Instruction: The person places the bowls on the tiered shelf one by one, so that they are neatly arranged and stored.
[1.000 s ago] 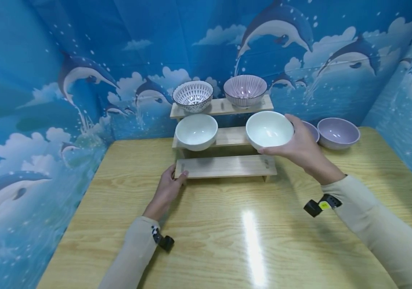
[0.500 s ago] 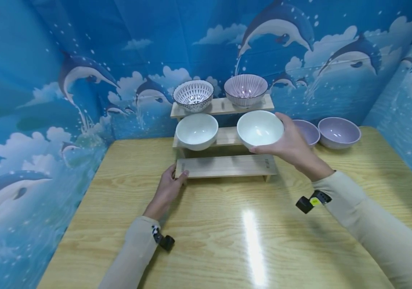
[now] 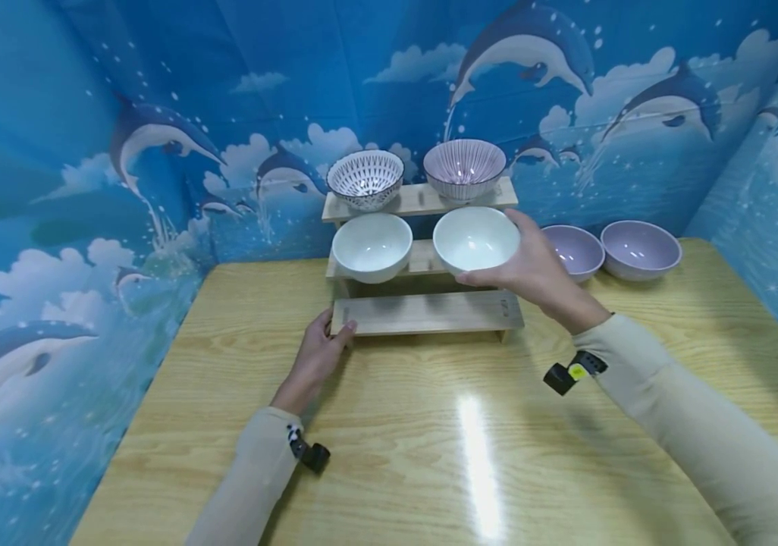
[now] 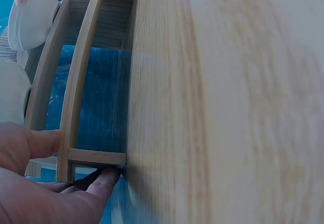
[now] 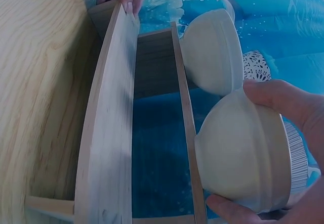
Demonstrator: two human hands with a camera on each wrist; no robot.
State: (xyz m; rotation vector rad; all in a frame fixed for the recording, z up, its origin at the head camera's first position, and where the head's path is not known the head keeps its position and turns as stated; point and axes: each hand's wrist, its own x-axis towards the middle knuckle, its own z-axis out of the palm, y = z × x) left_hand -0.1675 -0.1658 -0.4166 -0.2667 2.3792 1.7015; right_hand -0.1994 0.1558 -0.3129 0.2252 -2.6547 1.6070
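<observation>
My right hand grips a pale white bowl by its right side, thumb at the front and fingers behind the rim. The bowl overlaps the middle tier of a three-step wooden stand. In the right wrist view the held bowl has its foot close over that tier's board. A matching white bowl sits on the tier's left part. At the stand's lower left end, my left hand holds the bottom step's edge; in the left wrist view its thumb and fingers clasp the corner.
On the top tier stand a black-and-white patterned bowl and a purple striped bowl. Two plain purple bowls rest on the wooden table, right of the stand. A blue dolphin-print curtain hangs behind.
My right hand has moved left with the white bowl, along the middle tier toward the other white bowl. More of the nearer purple bowl shows. My left hand has stayed at the stand's corner.
</observation>
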